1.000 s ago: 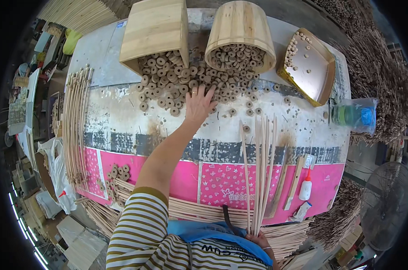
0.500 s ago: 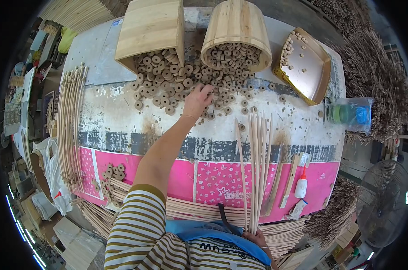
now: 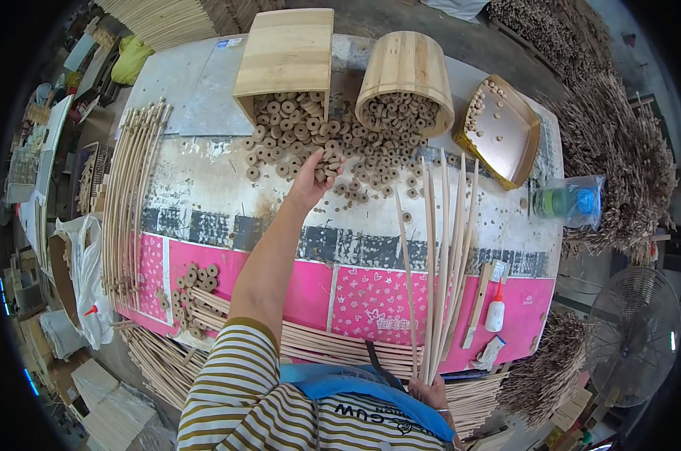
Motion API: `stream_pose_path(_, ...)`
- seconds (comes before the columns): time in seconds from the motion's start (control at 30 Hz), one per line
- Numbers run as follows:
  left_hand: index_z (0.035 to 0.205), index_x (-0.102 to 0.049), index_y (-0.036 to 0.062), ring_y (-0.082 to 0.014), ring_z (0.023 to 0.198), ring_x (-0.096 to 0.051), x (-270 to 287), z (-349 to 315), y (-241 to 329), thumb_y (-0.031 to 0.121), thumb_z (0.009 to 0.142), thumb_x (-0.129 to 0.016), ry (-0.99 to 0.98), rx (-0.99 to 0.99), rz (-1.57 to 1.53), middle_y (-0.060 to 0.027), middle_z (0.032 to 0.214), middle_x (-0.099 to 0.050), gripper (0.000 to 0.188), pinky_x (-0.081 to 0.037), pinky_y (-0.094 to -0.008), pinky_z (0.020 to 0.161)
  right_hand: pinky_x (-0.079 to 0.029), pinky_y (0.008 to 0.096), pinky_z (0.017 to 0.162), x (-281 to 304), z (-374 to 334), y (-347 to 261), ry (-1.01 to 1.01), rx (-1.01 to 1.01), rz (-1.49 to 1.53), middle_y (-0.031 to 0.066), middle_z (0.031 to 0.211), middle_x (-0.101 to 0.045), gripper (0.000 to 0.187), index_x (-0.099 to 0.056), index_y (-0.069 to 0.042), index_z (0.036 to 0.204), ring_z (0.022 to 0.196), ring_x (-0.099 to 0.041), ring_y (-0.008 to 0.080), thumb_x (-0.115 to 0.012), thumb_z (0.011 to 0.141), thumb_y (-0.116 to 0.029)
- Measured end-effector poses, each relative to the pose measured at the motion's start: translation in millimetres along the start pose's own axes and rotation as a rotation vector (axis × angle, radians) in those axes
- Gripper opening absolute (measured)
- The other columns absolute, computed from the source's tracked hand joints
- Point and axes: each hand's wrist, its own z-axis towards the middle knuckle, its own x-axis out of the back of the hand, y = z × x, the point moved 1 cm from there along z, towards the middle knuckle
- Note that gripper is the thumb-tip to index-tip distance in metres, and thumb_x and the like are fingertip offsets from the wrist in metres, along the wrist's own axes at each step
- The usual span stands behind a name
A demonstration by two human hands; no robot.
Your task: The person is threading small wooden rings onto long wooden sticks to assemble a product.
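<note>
My left hand (image 3: 308, 183) is at the near edge of a pile of small wooden rings (image 3: 359, 139), palm turned up. Its fingers curl round a handful of wooden rings (image 3: 330, 162). Low on the right, partly hidden by the blue apron (image 3: 333, 378), my right hand (image 3: 431, 392) is closed round the lower ends of several long thin wooden sticks (image 3: 440, 278). Their upper ends fan out over the table.
A square wooden box (image 3: 284, 56) and a round wooden bucket (image 3: 406, 71) lie tipped, spilling rings. Around them are a cardboard tray (image 3: 515, 146), a bagged container (image 3: 570, 201), a glue bottle (image 3: 495, 312), bundled sticks (image 3: 126, 203) and a fan (image 3: 632, 338).
My left hand has gone from reaching into the ring pile to holding a handful of rings, palm up. The sticks in my right hand have spread apart. The whole view has shifted slightly.
</note>
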Motion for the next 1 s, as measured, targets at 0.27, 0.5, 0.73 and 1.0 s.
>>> stream_pose_path(0.27,0.132,-0.05,0.012,-0.0245,0.102,-0.063,-6.4,-27.5,5.4,0.037,0.099,-0.047,-0.071,-0.035,-0.066,-0.0094,0.112,-0.063,0.041,-0.057,-0.0259,0.071,-0.049,0.0247,0.054,-21.3,-13.5,-26.4,-0.063,0.037,-0.061,0.0047,0.073,-0.063,0.036,-0.055,0.001,0.114,0.06,-0.061,0.0119,-0.07,0.082,-0.006)
stream_pose_path(0.5,0.131,-0.048,0.0115,-0.0168,0.095,-0.065,3.0,-63.7,11.5,0.026,0.095,-0.057,0.036,-0.146,0.143,-0.0057,0.114,-0.064,0.04,-0.053,-0.0239,0.068,-0.052,0.0241,0.058,-26.1,-21.2,-35.7,-0.184,0.078,-0.154,0.0057,0.081,-0.065,0.038,-0.056,0.001,0.117,0.067,-0.063,0.0113,-0.071,0.083,-0.007)
stream_pose_path(0.73,0.116,-0.06,0.0194,-0.0086,0.088,-0.064,16.8,-98.6,19.6,0.039,0.093,-0.059,0.194,-0.12,0.316,0.0039,0.097,-0.065,0.03,-0.044,-0.0213,0.064,-0.052,0.0242,0.058,-45.2,-28.4,-46.6,-0.193,0.118,-0.233,0.0062,0.083,-0.065,0.039,-0.055,0.001,0.117,0.067,-0.063,0.0114,-0.072,0.083,-0.007)
stream_pose_path(1.0,0.115,-0.061,0.0192,-0.0058,0.082,-0.06,18.0,-143.4,35.2,0.031,0.094,-0.059,0.091,-0.188,0.168,0.0063,0.095,-0.063,0.024,-0.045,-0.0213,0.063,-0.049,0.0236,0.06,-50.8,-31.8,-41.3,-0.241,0.164,-0.302,0.0051,0.085,-0.064,0.039,-0.056,0.0,0.117,0.068,-0.06,0.0096,-0.073,0.083,-0.008)
